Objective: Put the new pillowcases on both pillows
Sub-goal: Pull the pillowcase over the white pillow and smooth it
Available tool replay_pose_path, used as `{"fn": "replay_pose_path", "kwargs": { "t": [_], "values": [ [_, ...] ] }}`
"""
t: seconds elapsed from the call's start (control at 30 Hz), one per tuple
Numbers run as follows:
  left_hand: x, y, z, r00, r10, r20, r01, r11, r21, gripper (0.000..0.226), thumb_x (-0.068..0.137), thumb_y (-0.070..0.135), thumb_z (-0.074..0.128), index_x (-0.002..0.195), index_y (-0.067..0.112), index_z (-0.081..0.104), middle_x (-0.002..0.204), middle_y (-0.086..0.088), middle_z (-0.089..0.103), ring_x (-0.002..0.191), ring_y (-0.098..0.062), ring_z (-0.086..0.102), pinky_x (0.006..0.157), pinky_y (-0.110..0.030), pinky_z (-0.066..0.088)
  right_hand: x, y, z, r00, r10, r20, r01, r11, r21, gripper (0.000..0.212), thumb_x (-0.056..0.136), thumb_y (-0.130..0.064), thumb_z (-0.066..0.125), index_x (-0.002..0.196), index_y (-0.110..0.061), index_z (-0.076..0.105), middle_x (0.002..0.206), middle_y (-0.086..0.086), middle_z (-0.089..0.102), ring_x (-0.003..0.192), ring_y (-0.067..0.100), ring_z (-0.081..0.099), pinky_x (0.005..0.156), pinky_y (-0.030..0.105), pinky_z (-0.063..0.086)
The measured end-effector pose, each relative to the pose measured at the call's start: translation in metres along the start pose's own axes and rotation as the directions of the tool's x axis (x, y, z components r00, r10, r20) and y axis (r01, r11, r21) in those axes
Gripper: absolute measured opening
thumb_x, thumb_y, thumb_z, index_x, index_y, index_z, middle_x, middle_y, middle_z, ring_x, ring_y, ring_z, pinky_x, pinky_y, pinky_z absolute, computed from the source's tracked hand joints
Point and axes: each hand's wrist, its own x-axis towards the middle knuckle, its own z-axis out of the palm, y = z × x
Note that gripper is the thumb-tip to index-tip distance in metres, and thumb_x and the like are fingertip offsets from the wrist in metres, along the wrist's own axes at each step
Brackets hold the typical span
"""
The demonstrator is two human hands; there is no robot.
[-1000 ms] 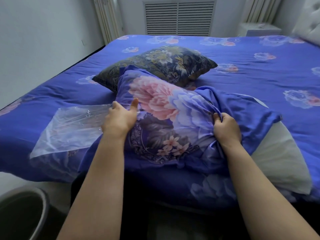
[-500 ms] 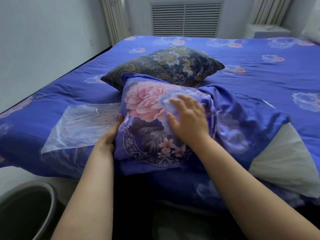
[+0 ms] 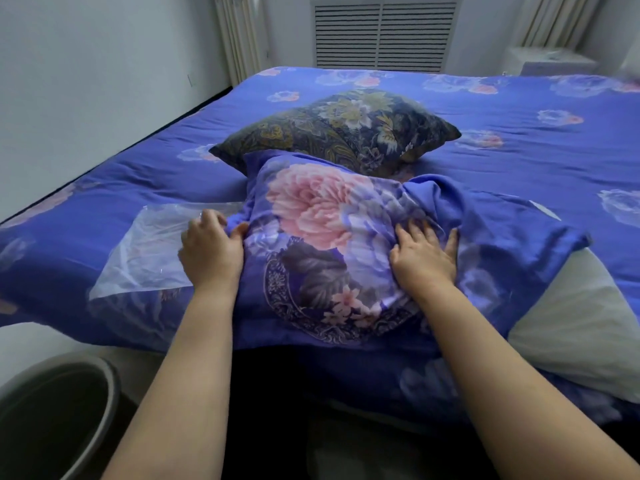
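the soft, light purple floral pillowcase [image 3: 322, 244] lies half-pulled over a white pillow [image 3: 575, 327] at the bed's [image 3: 519, 150] near edge. left hand [image 3: 211, 251] pinches its side; right hand [image 3: 424, 258] presses flat, fingers spread. limp, slippery-looking cloth — best taken by the open hem.

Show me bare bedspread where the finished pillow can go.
Free: the bedspread right of the dark floral pillow, and the far strip below the vent. Crowded: the near edge, with plastic bag, blue pillowcase and white pillow.
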Motion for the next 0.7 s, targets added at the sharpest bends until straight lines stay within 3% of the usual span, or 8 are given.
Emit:
{"fn": "replay_pose_path", "kwargs": {
  "t": [0.07, 0.13, 0.23, 0.3, 0.37, 0.5, 0.6, 0.7],
  "values": [
    [0.0, 0.02, -0.005, 0.985, 0.168, -0.03, -0.169, 0.986, -0.016, 0.048, 0.087, 0.049, 0.057, 0.116, 0.011, 0.054, 0.12, -0.017, 0.054, 0.112, -0.038, 0.048, 0.084, -0.046, 0.04, -0.001, -0.004, -0.004, 1.0, -0.016, 0.011, 0.016, 1.0, 0.027, 0.051, 0.097, -0.031, 0.024, 0.148, -0.028, 0.021, 0.158, -0.007, 0.011, 0.145, 0.014, 0.004, 0.109, 0.059, -0.011],
    [-0.012, 0.05, -0.002, 0.941, 0.313, 0.128, -0.315, 0.949, -0.007, 0.064, 0.086, 0.061, 0.045, 0.129, 0.013, 0.048, 0.13, -0.013, 0.05, 0.117, -0.035, 0.045, 0.091, -0.044, 0.038, -0.003, -0.005, -0.004, 1.0, -0.028, -0.003, 0.028, 0.997, 0.077, 0.05, 0.097, -0.033, 0.025, 0.147, -0.029, 0.024, 0.158, -0.008, 0.013, 0.145, 0.014, 0.007, 0.111, 0.059, -0.006],
    [-0.051, 0.08, 0.015, 0.862, 0.392, 0.322, -0.467, 0.861, 0.201, 0.072, 0.088, 0.065, 0.037, 0.135, 0.011, 0.037, 0.134, -0.012, 0.043, 0.12, -0.032, 0.041, 0.096, -0.042, 0.037, -0.008, 0.004, -0.005, 0.991, 0.025, -0.135, 0.005, 0.976, 0.22, 0.054, 0.094, -0.041, 0.04, 0.145, -0.026, 0.031, 0.157, 0.001, 0.015, 0.144, 0.02, 0.012, 0.115, 0.049, 0.007],
    [-0.064, 0.086, 0.022, 0.868, 0.397, 0.299, -0.469, 0.853, 0.23, 0.057, 0.092, 0.054, 0.043, 0.125, 0.007, 0.043, 0.125, -0.013, 0.049, 0.114, -0.031, 0.046, 0.091, -0.039, 0.04, -0.011, 0.014, -0.01, 0.965, 0.151, -0.215, -0.09, 0.958, 0.271, 0.07, 0.089, -0.049, 0.051, 0.146, -0.016, 0.027, 0.155, 0.012, 0.018, 0.139, 0.03, 0.02, 0.111, 0.044, 0.019],
    [-0.065, 0.087, 0.025, 0.884, 0.363, 0.295, -0.426, 0.886, 0.184, 0.041, 0.096, 0.038, 0.048, 0.119, 0.005, 0.046, 0.121, -0.013, 0.053, 0.111, -0.031, 0.05, 0.088, -0.038, 0.042, -0.012, 0.02, -0.018, 0.939, 0.25, -0.235, -0.201, 0.956, 0.212, 0.075, 0.085, -0.056, 0.054, 0.138, -0.006, 0.033, 0.141, 0.02, 0.037, 0.126, 0.036, 0.037, 0.101, 0.045, 0.032],
    [-0.066, 0.101, 0.026, 0.867, 0.395, 0.305, -0.444, 0.889, 0.112, 0.02, 0.096, 0.012, 0.043, 0.113, 0.004, 0.049, 0.117, -0.014, 0.056, 0.107, -0.03, 0.055, 0.085, -0.036, 0.044, -0.009, 0.017, -0.028, 0.952, 0.088, -0.294, -0.068, 0.995, 0.077, 0.039, 0.095, -0.043, 0.046, 0.11, -0.007, 0.049, 0.106, 0.02, 0.065, 0.098, 0.037, 0.06, 0.08, 0.039, 0.036],
    [-0.066, 0.102, 0.028, 0.871, 0.441, 0.218, -0.461, 0.886, 0.049, 0.017, 0.094, 0.015, 0.044, 0.107, 0.006, 0.052, 0.11, -0.013, 0.058, 0.103, -0.03, 0.053, 0.081, -0.037, 0.041, -0.01, 0.029, -0.037, 0.934, 0.05, -0.354, 0.012, 0.985, 0.172, 0.027, 0.098, -0.036, 0.042, 0.107, -0.012, 0.051, 0.095, 0.023, 0.066, 0.089, 0.043, 0.061, 0.066, 0.036, 0.032],
    [-0.069, 0.102, 0.033, 0.864, 0.485, 0.135, -0.496, 0.865, 0.067, 0.031, 0.094, 0.038, 0.044, 0.11, 0.013, 0.052, 0.12, -0.008, 0.051, 0.113, -0.03, 0.043, 0.097, -0.043, 0.031, -0.007, 0.062, -0.038, 0.907, 0.25, -0.34, -0.151, 0.944, 0.292, 0.028, 0.097, -0.036, 0.042, 0.102, -0.011, 0.052, 0.098, 0.027, 0.064, 0.093, 0.045, 0.06, 0.07, 0.041, 0.04]
  ]
}}
